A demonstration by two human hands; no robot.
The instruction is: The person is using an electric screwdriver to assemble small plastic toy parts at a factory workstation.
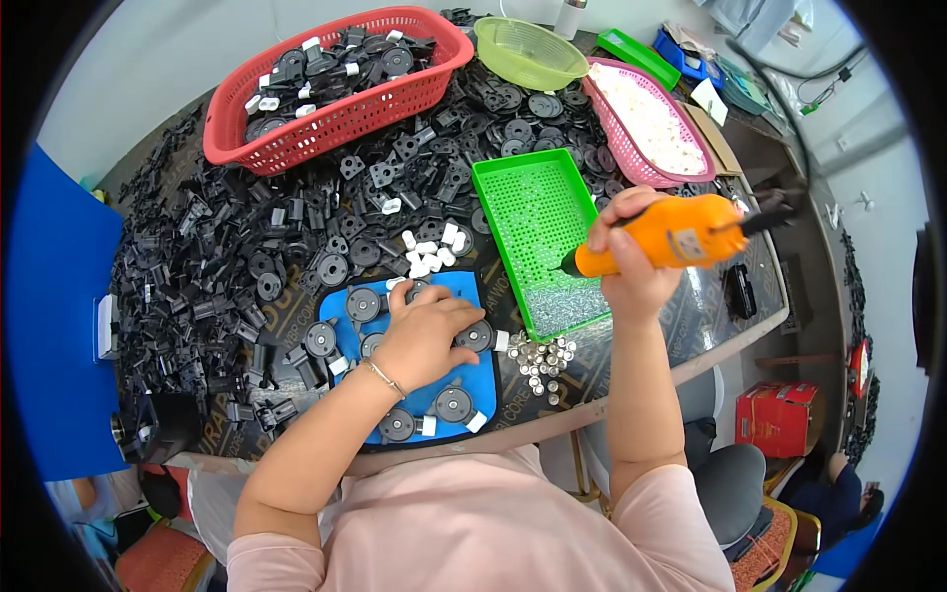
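My right hand (636, 266) is wrapped round an orange electric screwdriver (681, 232). The tool lies nearly level, its dark tip pointing left over a green perforated tray (490, 207). Small silvery screws (562, 308) are heaped at the tray's near end. My left hand (424, 340) rests with fingers spread over a blue mat (480, 390), its fingertips at the round black plastic parts there. Among these are a disc (454, 404) near the mat's front and another disc (363, 304) at its far left. Several have white tabs sticking out. The palm hides part of the mat.
Loose black plastic parts (197, 276) cover the table's left and back. White caps (426, 259) lie behind the mat, small metal pieces (543, 360) beside it. A red basket (335, 126), a yellow-green basket (528, 69) and a pink basket (600, 118) stand at the back.
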